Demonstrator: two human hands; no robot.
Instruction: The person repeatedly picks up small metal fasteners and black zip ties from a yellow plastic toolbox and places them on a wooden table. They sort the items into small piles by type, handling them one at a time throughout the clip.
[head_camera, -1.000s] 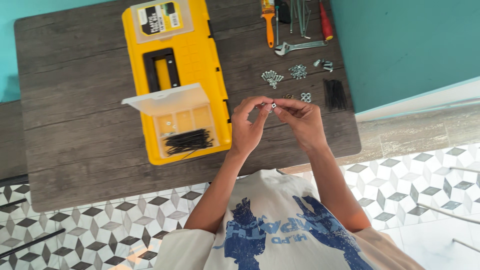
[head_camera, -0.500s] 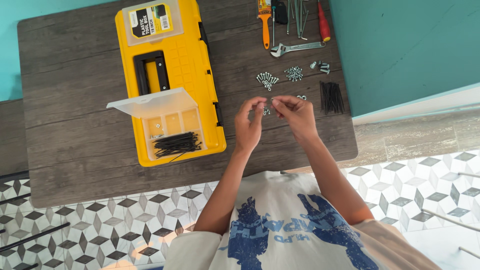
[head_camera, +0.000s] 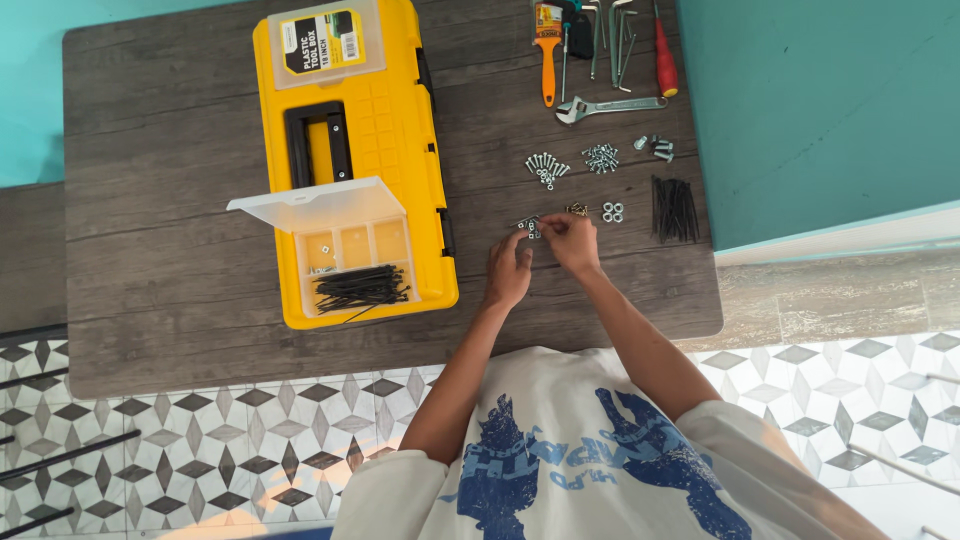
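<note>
A person seen from above leans over a dark wood-grain bench (head_camera: 180, 300), both hands working at a small heap of silver nuts and bolts (head_camera: 528, 226). The left hand (head_camera: 510, 272) has its fingertips down at the near edge of the heap; the right hand (head_camera: 572, 240) pinches at the same spot from the other side. Each grip is curled around something tiny, but the pieces are too small to tell what either one actually grasps.

Sorting looks partly done. Left of the hands, a yellow plastic toolbox (head_camera: 350, 150) has its clear lid compartment flipped open, with a bundle of black nails (head_camera: 360, 288) in one tray section and a couple of small pieces in another; two sections look bare. Still loose on the bench beyond the hands are a cluster of silver screws (head_camera: 545, 167), a second screw cluster (head_camera: 600, 157), a few nuts (head_camera: 612, 211) just right of the right hand, and more black nails (head_camera: 675, 209) farther right. An adjustable wrench (head_camera: 605, 105) lies beyond those.
</note>
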